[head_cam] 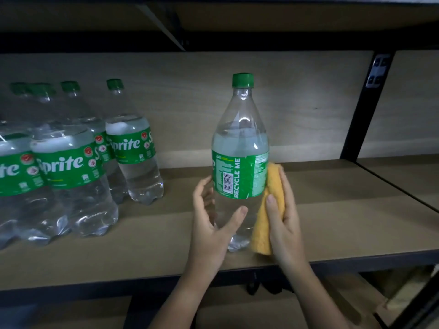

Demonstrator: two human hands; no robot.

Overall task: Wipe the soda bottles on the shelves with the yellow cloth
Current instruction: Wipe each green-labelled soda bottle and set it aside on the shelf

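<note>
A: Where is the bottle we are wiping?

B: One soda bottle [240,160] is standing upright near the front edge of the wooden shelf [332,210], apart from the others. Our left hand [211,224] is cupping its lower left side, fingers curved loosely round it and thumb lying across the front. Our right hand [282,210] is gripping the folded yellow cloth [273,198] and pressing it against the bottle's right side, beside the green label.

A: How will it be handling?

B: We are judging it nearly full, so heavy and steady; the clear plastic looks smooth and likely slippery. The lower body, below the label, seems the safest place to be holding it while the soft cloth is bending round the curve.

A: How many are we counting?

B: One bottle in hand, one cloth, and a group of bottles [71,167] standing further left. We are making out at least five there; the edge is cutting off more.
</note>
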